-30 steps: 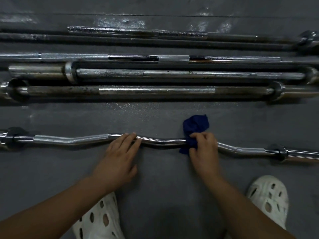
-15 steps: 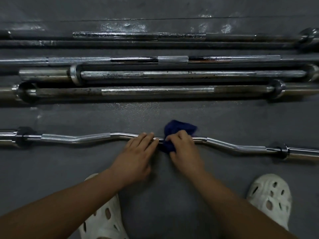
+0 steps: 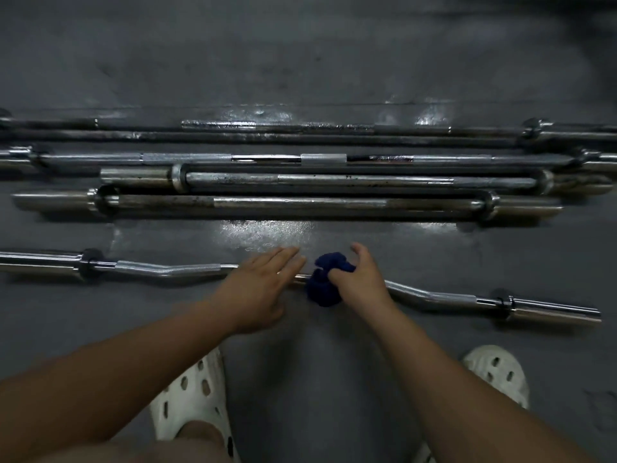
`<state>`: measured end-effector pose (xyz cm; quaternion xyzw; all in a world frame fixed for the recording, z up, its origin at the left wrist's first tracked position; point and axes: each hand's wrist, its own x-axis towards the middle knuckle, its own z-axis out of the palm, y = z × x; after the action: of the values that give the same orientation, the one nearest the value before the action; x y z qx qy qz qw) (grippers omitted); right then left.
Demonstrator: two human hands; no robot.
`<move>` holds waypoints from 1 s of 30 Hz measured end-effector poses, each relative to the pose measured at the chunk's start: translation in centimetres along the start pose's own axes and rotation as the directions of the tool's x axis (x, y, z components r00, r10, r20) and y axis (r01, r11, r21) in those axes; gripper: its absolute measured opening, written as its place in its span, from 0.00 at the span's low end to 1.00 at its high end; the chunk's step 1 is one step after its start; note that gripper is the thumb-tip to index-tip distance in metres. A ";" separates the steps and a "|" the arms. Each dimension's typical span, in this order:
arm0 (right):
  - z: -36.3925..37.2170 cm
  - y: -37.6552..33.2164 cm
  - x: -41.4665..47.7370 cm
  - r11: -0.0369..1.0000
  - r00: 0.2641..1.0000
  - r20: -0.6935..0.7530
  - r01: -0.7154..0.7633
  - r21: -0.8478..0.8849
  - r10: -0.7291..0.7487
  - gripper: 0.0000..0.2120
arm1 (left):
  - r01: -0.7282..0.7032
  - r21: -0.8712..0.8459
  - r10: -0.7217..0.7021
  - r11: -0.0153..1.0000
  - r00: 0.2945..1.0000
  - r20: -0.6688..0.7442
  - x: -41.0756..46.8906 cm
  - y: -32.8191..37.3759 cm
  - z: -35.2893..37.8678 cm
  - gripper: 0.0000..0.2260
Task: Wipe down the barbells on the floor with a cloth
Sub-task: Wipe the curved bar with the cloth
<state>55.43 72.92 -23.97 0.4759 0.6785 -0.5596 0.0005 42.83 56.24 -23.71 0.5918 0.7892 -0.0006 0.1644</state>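
Observation:
A chrome curl bar [image 3: 167,271] with a wavy shaft lies across the dark floor nearest me. My right hand [image 3: 359,280] grips a bunched dark blue cloth [image 3: 323,289] wrapped around the middle of that bar. Beside the cloth, my left hand [image 3: 263,285] lies flat over the bar with straight fingers pointing away from me. Behind the curl bar, several straight barbells [image 3: 300,203] lie side by side, worn and spotted.
My two feet in white perforated clogs [image 3: 192,396] stand close to the curl bar, the right clog [image 3: 497,372] at lower right. A wet, shiny patch of floor [image 3: 267,232] lies between the curl bar and the straight bars.
The cloth in my right hand slid left along the curl bar toward my left hand, which moved right along the bar. The view has pulled back, showing both bar ends.

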 end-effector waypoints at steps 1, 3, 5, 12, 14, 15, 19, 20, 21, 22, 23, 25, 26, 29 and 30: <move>-0.9 -0.2 -0.7 1.000 1.000 0.006 0.023 -0.009 -0.023 0.20 | -0.003 0.005 0.003 1.000 1.000 -0.009 -0.1 0.2 -1.2 0.39; -2.9 -0.2 -2.4 0.998 0.998 -0.001 0.058 0.002 -0.058 0.08 | -0.009 0.040 0.011 0.999 0.999 -0.046 -0.5 0.6 -3.5 0.38; -5.0 0.2 -4.2 0.995 0.994 -0.048 0.099 0.013 -0.098 0.07 | -0.003 0.084 0.009 0.996 0.998 -0.064 -1.1 1.3 -5.7 0.38; -10.9 2.0 -7.9 0.985 0.978 -0.190 0.111 0.135 -0.085 0.10 | 0.019 0.064 -0.013 0.998 0.996 -0.091 -2.4 4.8 -9.2 0.37; -11.7 3.0 -7.4 0.987 0.981 -0.188 0.078 0.141 -0.051 0.11 | 0.005 0.047 -0.001 0.999 0.997 -0.077 -2.3 5.3 -9.0 0.37; -12.0 3.8 -7.0 0.991 0.979 -0.200 0.054 0.124 -0.028 0.11 | -0.001 0.036 0.004 0.999 0.998 -0.064 -2.1 5.5 -8.6 0.37; -13.6 6.9 -5.3 0.995 0.945 -0.317 -0.053 0.089 0.079 0.08 | -0.045 -0.022 0.045 0.999 0.999 0.007 0.2 6.0 -6.1 0.35; -14.3 7.9 -4.5 0.993 0.927 -0.359 -0.080 0.088 0.106 0.08 | -0.064 -0.033 0.065 0.997 0.998 0.027 1.2 6.0 -5.2 0.35; -15.0 8.8 -3.9 0.990 0.910 -0.394 -0.104 0.093 0.133 0.07 | -0.077 -0.040 0.078 0.996 0.996 0.043 2.0 6.0 -4.6 0.36; -15.7 10.0 -2.9 0.986 0.890 -0.427 -0.130 0.102 0.161 0.07 | -0.088 -0.052 0.091 0.995 0.994 0.064 3.0 6.0 -3.8 0.36; -16.5 10.7 -2.2 0.982 0.865 -0.466 -0.149 0.114 0.185 0.07 | -0.096 -0.064 0.101 0.993 0.992 0.079 3.9 6.1 -3.1 0.37; -17.2 12.2 0.2 0.974 0.804 -0.550 -0.177 0.142 0.226 0.05 | -0.126 -0.093 0.135 0.988 0.985 0.106 6.0 6.5 -1.5 0.37; -17.0 12.7 1.5 0.967 0.775 -0.578 -0.208 0.149 0.256 0.05 | -0.147 -0.106 0.159 0.984 0.980 0.118 7.2 7.0 -0.7 0.37; -13.6 13.1 3.4 0.965 0.745 -0.643 -0.259 -0.032 0.178 0.10 | -0.198 -0.140 0.218 0.970 0.965 0.143 10.5 9.3 1.4 0.37; -11.9 12.9 3.4 0.964 0.794 -0.607 -0.183 -0.190 0.031 0.11 | -0.205 -0.159 0.230 0.966 0.961 0.156 11.5 10.2 2.1 0.37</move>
<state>68.21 83.10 -31.15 0.6624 0.6779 -0.2935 -0.1246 50.03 69.65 -26.75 0.6597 0.7000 0.0220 0.2726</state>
